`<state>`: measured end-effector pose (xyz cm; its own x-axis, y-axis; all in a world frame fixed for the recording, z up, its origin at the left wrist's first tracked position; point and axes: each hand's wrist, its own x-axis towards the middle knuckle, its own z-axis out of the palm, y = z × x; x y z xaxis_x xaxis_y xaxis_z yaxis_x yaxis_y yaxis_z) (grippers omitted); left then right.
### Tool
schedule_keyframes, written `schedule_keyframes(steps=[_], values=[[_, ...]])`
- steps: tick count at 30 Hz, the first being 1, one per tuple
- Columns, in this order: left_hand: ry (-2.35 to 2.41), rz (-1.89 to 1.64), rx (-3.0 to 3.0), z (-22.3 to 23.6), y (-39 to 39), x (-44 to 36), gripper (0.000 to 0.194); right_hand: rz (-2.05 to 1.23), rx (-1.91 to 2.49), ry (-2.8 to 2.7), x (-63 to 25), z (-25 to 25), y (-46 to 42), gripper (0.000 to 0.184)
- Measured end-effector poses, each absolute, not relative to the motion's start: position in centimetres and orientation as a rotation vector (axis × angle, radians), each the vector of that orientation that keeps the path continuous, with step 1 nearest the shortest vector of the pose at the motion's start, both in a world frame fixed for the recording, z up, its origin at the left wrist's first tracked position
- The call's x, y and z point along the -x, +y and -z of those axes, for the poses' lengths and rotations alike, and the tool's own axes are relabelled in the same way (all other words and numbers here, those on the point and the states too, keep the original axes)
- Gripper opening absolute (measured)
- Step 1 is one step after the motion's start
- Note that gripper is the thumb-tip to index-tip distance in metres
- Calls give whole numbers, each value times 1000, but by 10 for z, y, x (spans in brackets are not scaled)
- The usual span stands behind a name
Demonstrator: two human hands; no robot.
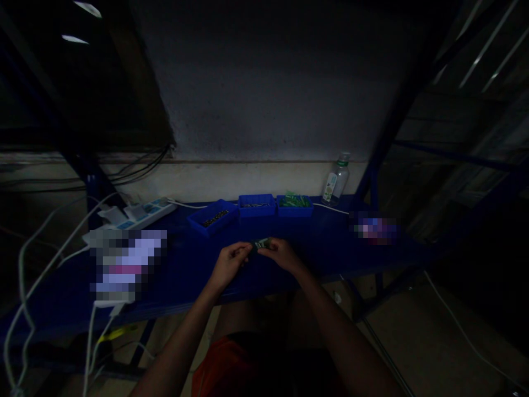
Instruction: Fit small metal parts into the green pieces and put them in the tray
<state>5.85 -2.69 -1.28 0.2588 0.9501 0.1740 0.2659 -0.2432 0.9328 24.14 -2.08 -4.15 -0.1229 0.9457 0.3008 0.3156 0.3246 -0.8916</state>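
Observation:
Between my two hands, above the blue table, is a small dark-green piece with shiny light streaks (261, 243); the dim light hides its exact kind. My right hand (281, 253) pinches its right end between thumb and fingers. Thumb and fingertips of my left hand (232, 259) are pressed together at its left end. Beyond my hands stand three blue bins: one with small dark and brassy parts (217, 218), a middle one with thin silvery metal pieces (255, 205), and a right one with green plastic pieces (294, 202).
A clear plastic bottle (336, 181) stands at the back right of the blue table (182, 284). On the left lie a white power strip (144, 214), loose white cables (25, 309) and a blurred-out object (128, 264). Another blurred-out object (377, 229) is at the right.

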Motion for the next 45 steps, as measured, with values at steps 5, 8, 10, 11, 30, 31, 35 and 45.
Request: schedule_keyframes(steps=[5, 8, 10, 11, 30, 31, 35, 45], values=[[1056, -1034, -1615, 11, -28, -59, 30, -1100, 1078, -1564, -244, 31, -24, 39], [1052, -1072, -1618, 9, -29, -59, 30, -1068, 1124, -1560, -243, 31, -25, 42], [1057, -1100, -1594, 8, -29, -59, 31, -989, 1170, -1579, -241, 33, -25, 39], [1064, -1107, -1571, 8, -29, -59, 31, -950, 1187, -1584, -240, 33, -26, 37], [937, -1152, -1510, 16, -28, -60, 38, -1064, 1070, -1549, -239, 39, -23, 51], [931, -1148, -1505, 15, -29, -60, 47, -1077, 1053, -1542, -240, 39, -23, 50], [969, -1112, -1518, 13, -29, -61, 61, -1146, 1016, -1500, -243, 39, -21, 49], [1120, -1064, -1607, 19, -23, -57, 33, -673, 1184, -1621, -266, 20, 7, 21]])
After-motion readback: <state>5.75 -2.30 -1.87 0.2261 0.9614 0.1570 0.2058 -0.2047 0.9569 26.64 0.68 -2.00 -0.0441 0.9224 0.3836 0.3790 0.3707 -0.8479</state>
